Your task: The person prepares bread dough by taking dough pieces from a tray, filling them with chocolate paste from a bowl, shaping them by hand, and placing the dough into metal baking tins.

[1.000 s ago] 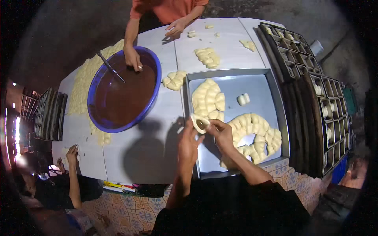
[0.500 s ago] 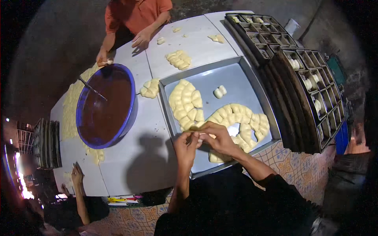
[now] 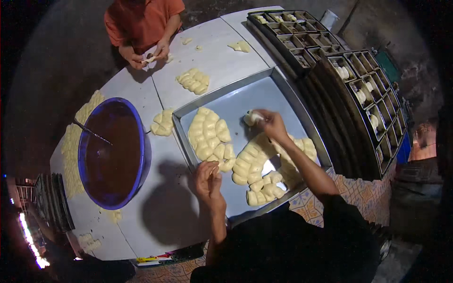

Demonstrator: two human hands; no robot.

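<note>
and apart now, no longer meeting over the tray (image 3: 250, 96) as half a second ago, so seemingly done pinching! stretching forward with the right hand (image 3: 272, 124), touching a pale dough piece (image 3: 252, 118) inside the tray, hard to tell if gripping; keeping the left hand (image 3: 207, 181) curled by the left wall, impossible to tell if empty

A pale, seamed table (image 3: 217, 42) bears a shallow metal tray (image 3: 250, 89). Just left of the tray sits a small dough cluster (image 3: 163, 123); farther left stands a blue basin (image 3: 146, 158), with a broad dough sheet (image 3: 69, 158) beyond. On the tray's far side lie a ridged dough slab (image 3: 193, 81) and, farther off, a triangular scrap (image 3: 239, 46).
</note>
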